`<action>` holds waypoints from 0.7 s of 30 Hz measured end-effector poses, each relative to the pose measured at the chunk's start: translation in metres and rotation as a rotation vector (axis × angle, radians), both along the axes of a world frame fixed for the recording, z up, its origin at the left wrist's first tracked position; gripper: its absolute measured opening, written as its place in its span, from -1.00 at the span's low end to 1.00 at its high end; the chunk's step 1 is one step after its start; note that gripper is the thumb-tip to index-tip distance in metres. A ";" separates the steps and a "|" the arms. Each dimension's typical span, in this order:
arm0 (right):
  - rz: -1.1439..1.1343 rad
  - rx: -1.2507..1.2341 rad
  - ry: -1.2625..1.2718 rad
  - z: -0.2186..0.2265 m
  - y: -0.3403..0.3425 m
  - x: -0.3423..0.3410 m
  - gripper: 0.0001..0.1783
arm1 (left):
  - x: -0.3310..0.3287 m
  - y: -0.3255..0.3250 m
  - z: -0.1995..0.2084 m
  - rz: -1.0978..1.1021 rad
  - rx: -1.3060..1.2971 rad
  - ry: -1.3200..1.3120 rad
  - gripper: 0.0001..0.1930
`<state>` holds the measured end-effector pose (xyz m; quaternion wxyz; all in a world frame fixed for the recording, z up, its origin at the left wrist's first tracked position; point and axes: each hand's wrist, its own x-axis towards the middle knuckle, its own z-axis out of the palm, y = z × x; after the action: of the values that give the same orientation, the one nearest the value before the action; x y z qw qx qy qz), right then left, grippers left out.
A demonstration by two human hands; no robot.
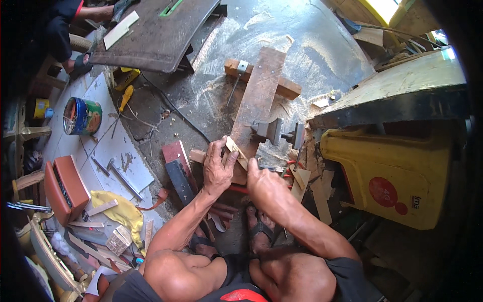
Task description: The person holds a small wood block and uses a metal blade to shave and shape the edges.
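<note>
My left hand (219,167) grips a small pale strip of wood (234,148), which slants over the near end of a long brown board (257,90). Close on its right, my right hand (266,182) is closed, knuckles up, by the strip's lower end. Whatever it holds is hidden under the fingers. Just beyond the hands, a grey metal vise (274,132) sits at the board's right edge. Across the board's far part lies a thick wooden bar (288,88) with a metal fitting. Below my right hand are pale offcuts (301,185).
A yellow plastic stool (397,171) lies at the right. On the left are a paint tin (83,117), a yellow-handled screwdriver (126,98), a hammer (123,178), a brown box (68,190) and a yellow cloth (118,214). A dark tabletop (156,40) stands far left, near another person's foot (79,65).
</note>
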<state>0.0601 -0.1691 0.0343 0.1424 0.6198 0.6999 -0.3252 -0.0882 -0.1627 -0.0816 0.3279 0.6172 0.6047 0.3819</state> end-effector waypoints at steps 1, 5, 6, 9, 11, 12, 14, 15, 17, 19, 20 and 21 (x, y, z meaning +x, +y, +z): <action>0.003 -0.009 -0.030 -0.002 -0.001 -0.005 -0.83 | -0.001 0.000 -0.001 -0.007 -0.011 -0.016 -0.53; 0.005 0.076 -0.197 -0.031 -0.024 -0.010 -0.79 | -0.002 0.003 -0.003 -0.020 0.023 -0.048 -0.53; 0.029 0.130 -0.150 -0.035 -0.026 -0.001 -0.78 | 0.001 0.002 -0.002 -0.022 0.035 -0.054 -0.53; 0.038 0.196 0.153 -0.036 -0.017 0.027 -0.75 | 0.000 0.008 -0.001 -0.030 0.031 -0.057 -0.52; 0.024 0.174 0.179 -0.031 -0.020 0.027 -0.72 | -0.003 0.006 0.000 -0.028 0.012 -0.047 -0.51; 0.016 0.182 0.180 -0.031 -0.023 0.028 -0.72 | -0.001 0.006 0.000 -0.028 0.023 -0.044 -0.51; 0.002 0.186 0.180 -0.032 -0.028 0.028 -0.72 | -0.001 0.006 0.000 -0.025 0.033 -0.039 -0.51; -0.006 0.182 0.178 -0.032 -0.029 0.028 -0.73 | 0.000 0.006 0.001 -0.023 0.032 -0.039 -0.51; -0.006 0.177 0.181 -0.034 -0.029 0.029 -0.73 | 0.000 0.005 0.003 -0.017 0.026 -0.044 -0.52; 0.006 0.175 0.189 -0.034 -0.027 0.030 -0.74 | 0.001 0.006 0.005 -0.013 0.017 -0.058 -0.53; 0.002 0.175 0.186 -0.032 -0.027 0.030 -0.74 | 0.001 0.005 0.006 -0.013 0.006 -0.051 -0.54; -0.002 0.175 0.181 -0.027 -0.026 0.028 -0.74 | 0.001 0.005 0.007 -0.013 -0.005 -0.045 -0.54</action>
<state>0.0886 -0.1950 0.0073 0.0235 0.5985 0.7350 -0.3176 -0.0869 -0.1577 -0.0749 0.3453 0.6118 0.5940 0.3920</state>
